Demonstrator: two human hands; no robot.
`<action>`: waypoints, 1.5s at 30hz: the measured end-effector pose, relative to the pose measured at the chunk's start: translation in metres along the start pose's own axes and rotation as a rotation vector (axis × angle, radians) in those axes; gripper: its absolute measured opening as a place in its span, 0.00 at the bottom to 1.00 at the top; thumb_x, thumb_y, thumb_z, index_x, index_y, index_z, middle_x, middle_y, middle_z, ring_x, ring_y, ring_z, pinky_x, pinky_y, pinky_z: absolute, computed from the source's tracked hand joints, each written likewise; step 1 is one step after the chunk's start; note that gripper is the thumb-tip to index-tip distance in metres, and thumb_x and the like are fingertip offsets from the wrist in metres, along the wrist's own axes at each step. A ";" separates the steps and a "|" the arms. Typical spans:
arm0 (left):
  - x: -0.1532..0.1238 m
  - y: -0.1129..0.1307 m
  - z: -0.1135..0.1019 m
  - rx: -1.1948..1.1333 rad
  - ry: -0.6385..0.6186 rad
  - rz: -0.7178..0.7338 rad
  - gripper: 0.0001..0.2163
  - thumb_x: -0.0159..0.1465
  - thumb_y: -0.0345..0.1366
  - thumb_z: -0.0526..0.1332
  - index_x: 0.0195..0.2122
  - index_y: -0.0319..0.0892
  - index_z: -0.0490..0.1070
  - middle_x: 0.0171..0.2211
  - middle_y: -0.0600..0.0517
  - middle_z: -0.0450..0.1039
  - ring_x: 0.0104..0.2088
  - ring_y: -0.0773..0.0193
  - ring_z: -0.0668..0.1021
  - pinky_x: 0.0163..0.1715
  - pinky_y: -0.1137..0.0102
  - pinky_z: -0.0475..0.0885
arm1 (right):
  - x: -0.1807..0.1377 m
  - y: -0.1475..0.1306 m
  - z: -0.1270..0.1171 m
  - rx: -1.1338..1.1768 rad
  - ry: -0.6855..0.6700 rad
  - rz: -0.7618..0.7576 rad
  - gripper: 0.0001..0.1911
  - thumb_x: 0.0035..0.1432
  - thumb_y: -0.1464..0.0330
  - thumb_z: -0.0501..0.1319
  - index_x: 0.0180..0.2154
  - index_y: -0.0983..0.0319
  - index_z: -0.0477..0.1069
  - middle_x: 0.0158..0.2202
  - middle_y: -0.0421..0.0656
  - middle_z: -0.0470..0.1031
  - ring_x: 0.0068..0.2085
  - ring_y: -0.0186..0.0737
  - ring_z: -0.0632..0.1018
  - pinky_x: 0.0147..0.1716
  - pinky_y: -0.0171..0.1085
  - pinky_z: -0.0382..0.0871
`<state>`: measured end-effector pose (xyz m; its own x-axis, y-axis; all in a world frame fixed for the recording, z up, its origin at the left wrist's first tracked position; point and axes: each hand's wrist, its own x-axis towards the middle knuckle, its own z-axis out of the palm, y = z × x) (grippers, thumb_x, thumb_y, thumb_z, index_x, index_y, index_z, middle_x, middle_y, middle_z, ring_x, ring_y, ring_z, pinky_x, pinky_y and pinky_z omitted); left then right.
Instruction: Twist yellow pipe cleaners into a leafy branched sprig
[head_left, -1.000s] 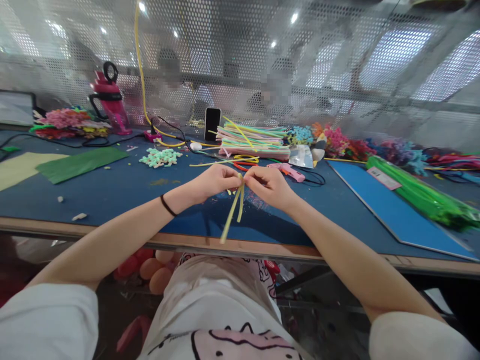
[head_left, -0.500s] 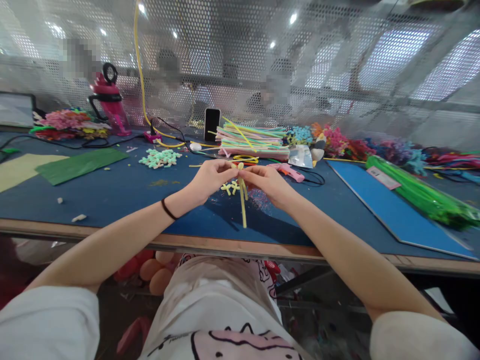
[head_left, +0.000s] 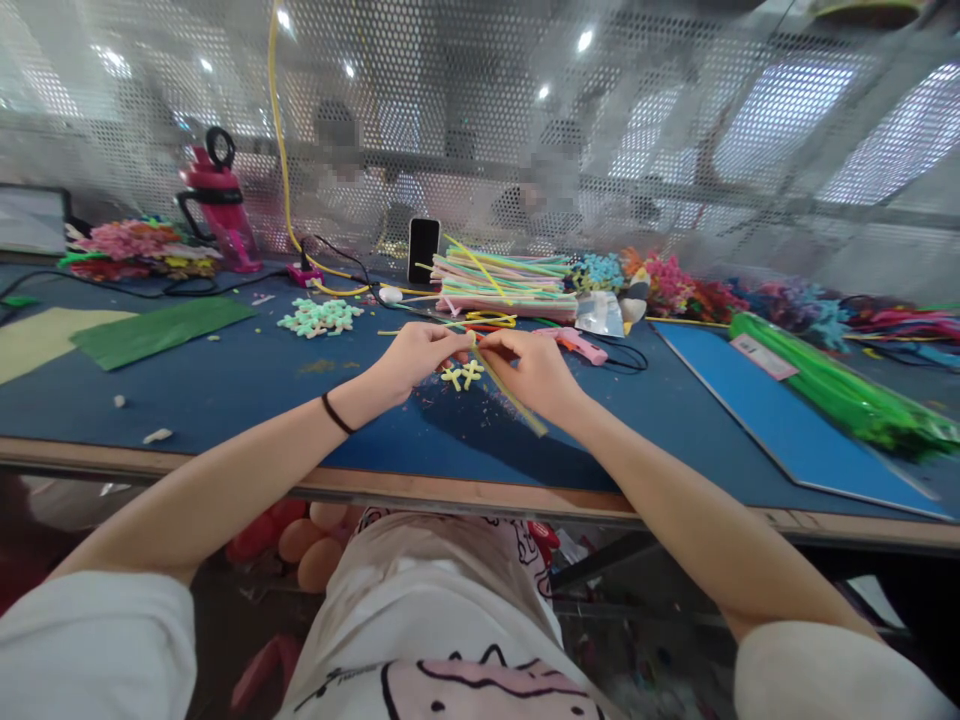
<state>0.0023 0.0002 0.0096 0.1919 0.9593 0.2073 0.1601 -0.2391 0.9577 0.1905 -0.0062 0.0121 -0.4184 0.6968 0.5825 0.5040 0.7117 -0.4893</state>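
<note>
Between my two hands is a pale yellow pipe cleaner (head_left: 517,402), its loose end slanting down to the right over the table. My left hand (head_left: 421,358) pinches its upper end with thumb and forefinger. Close against it, my right hand (head_left: 534,372) is closed on the same pipe cleaner just below that point. Fingers partly cover the bent top part. Small yellow twisted pipe-cleaner pieces (head_left: 471,374) lie on the blue table just beneath my hands.
A stack of pastel pipe cleaners (head_left: 502,285) lies behind my hands, with a phone (head_left: 424,250) upright beside it. A pink glue gun (head_left: 576,345) is at right. Mint twisted pieces (head_left: 320,317) sit left. A blue board (head_left: 780,420) and green bundle (head_left: 847,385) lie far right.
The pipe cleaner's hanging end has swung from nearly straight down to a slant toward the right. My right hand has turned slightly and curled more; the left stays almost in place.
</note>
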 end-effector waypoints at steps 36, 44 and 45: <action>-0.009 -0.005 0.015 -0.079 -0.271 -0.088 0.14 0.57 0.44 0.69 0.32 0.36 0.73 0.31 0.46 0.79 0.29 0.66 0.79 0.32 0.70 0.74 | 0.004 -0.007 0.003 0.842 0.071 0.545 0.13 0.44 0.62 0.71 0.29 0.62 0.74 0.27 0.37 0.73 0.27 0.32 0.73 0.32 0.36 0.70; -0.008 -0.003 0.010 -0.054 -0.258 -0.018 0.12 0.59 0.43 0.67 0.33 0.37 0.79 0.26 0.49 0.78 0.22 0.71 0.73 0.24 0.75 0.67 | 0.006 -0.004 0.002 0.815 0.098 0.612 0.13 0.46 0.61 0.70 0.29 0.63 0.75 0.24 0.38 0.72 0.26 0.31 0.70 0.31 0.35 0.66; -0.008 -0.003 0.009 -0.036 -0.256 -0.015 0.12 0.59 0.43 0.67 0.33 0.38 0.79 0.26 0.49 0.78 0.22 0.71 0.73 0.23 0.75 0.67 | 0.006 -0.004 0.001 0.810 0.091 0.624 0.13 0.45 0.61 0.70 0.27 0.64 0.75 0.23 0.38 0.71 0.25 0.31 0.69 0.30 0.35 0.66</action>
<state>0.0095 -0.0082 0.0034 0.4293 0.8921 0.1405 0.1309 -0.2154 0.9677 0.1852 -0.0047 0.0173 -0.1804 0.9780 0.1047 -0.0635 0.0947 -0.9935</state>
